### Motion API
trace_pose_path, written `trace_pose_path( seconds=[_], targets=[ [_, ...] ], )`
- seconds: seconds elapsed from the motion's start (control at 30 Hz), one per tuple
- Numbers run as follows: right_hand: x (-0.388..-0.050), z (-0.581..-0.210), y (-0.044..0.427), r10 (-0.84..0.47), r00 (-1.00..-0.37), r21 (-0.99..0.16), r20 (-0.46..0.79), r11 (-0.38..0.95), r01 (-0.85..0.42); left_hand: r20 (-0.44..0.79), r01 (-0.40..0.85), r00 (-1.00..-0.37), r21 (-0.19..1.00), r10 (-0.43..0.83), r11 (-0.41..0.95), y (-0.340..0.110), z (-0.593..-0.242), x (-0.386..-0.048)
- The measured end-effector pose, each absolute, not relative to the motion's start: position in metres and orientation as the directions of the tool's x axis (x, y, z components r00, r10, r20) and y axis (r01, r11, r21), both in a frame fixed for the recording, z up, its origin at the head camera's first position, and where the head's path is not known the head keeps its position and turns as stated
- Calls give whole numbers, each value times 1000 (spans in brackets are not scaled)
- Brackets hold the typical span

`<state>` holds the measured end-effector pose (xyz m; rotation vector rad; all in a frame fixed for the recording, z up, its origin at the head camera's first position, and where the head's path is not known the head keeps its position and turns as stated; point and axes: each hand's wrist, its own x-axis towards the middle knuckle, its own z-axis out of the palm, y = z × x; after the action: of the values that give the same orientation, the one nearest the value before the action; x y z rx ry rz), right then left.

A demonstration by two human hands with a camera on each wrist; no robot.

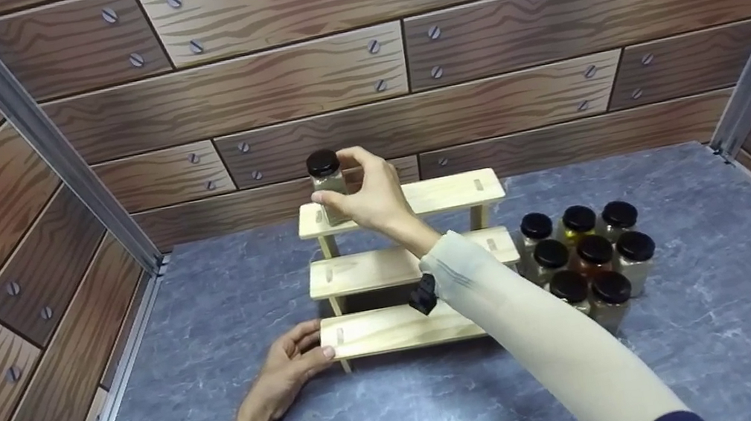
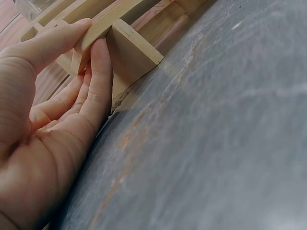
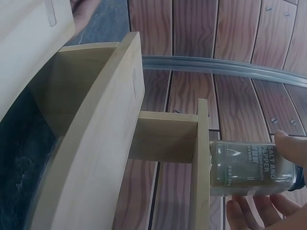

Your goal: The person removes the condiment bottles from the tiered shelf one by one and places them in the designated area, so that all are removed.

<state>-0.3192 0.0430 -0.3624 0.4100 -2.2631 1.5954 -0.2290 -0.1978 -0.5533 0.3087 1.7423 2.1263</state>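
A three-step wooden rack (image 1: 394, 328) stands on the grey marbled table. At the left end of its top step, my right hand (image 1: 373, 192) holds a glass spice jar (image 1: 328, 184) with a black lid between thumb and fingers. In the right wrist view the jar (image 3: 240, 167) carries white lettering reading "salt and pepper", and its base meets the top step. My left hand (image 1: 284, 372) pinches the left end of the lowest step, thumb above and fingers beneath, as the left wrist view also shows.
Several black-lidded spice jars (image 1: 593, 251) stand grouped just right of the rack, some with yellow or orange contents. Wood-patterned panels (image 1: 317, 77) close off the back and both sides, with metal rails (image 1: 48, 142) at the corners.
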Motion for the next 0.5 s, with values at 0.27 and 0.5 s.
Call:
trace_pose_path(
  seconds=[0.27, 0.5],
  targets=[
    [-321, -364, 37, -29, -905, -853, 425, 322, -411, -66, -148, -909, 974, 411, -171, -200, -553, -226],
    [-321, -363, 42, -12, -900, -847, 435, 335, -414, -61, -148, -908, 972, 414, -180, -198, -553, -228]
  ],
)
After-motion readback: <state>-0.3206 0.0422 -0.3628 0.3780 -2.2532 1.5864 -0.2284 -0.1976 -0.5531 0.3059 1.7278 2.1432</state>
